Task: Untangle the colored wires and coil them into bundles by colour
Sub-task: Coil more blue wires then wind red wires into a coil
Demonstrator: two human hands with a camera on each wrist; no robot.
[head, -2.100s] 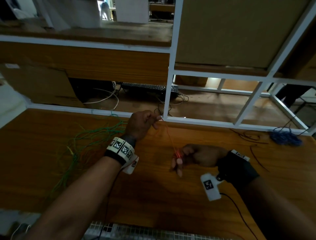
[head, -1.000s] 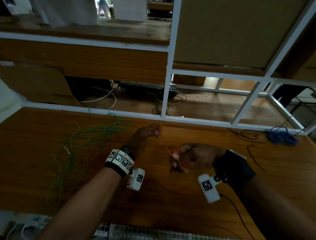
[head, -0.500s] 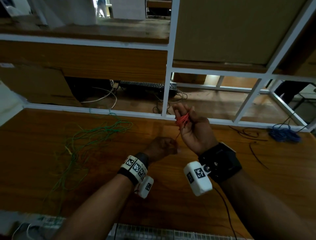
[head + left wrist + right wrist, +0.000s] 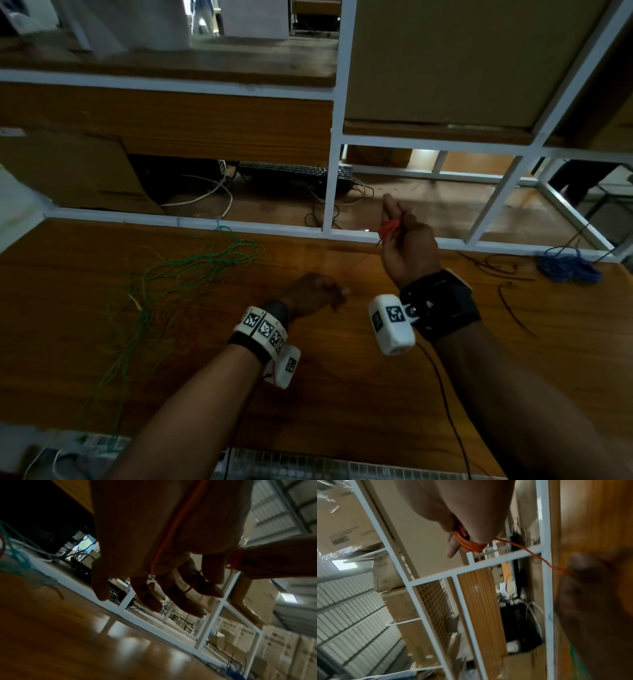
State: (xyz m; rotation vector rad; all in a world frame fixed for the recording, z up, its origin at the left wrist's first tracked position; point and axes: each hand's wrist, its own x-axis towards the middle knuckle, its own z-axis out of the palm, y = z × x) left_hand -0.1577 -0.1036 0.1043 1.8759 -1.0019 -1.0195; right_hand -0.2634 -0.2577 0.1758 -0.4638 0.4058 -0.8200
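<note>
**Red wire being wound around raised fingers over a wooden bench**

Wooden bench (image 4: 342,394) fills the foreground, backed by a white metal frame (image 4: 330,192) with shelves and a keyboard behind it. Above the bench's far edge, the right hand (image 4: 407,246) is raised, palm toward the person, with the red wire (image 4: 388,229) looped several times around its fingers in a small tight coil. One strand runs down from the coil to the left hand (image 4: 313,294), which hovers low over the bench and pinches the wire's free end between thumb and fingertip.

This wire looks very thin, light and limp, with a smooth orange-red jacket. It probably slips easily, so the best hold is likely a firm pinch near the coil, keeping slight tension so the loops do not spring loose.

Loose green wires (image 4: 178,284) sprawl untidily on the bench to the left. At the far right corner lies a blue wire bundle (image 4: 567,269), already gathered, with a few dark strands (image 4: 496,265) nearby.
</note>
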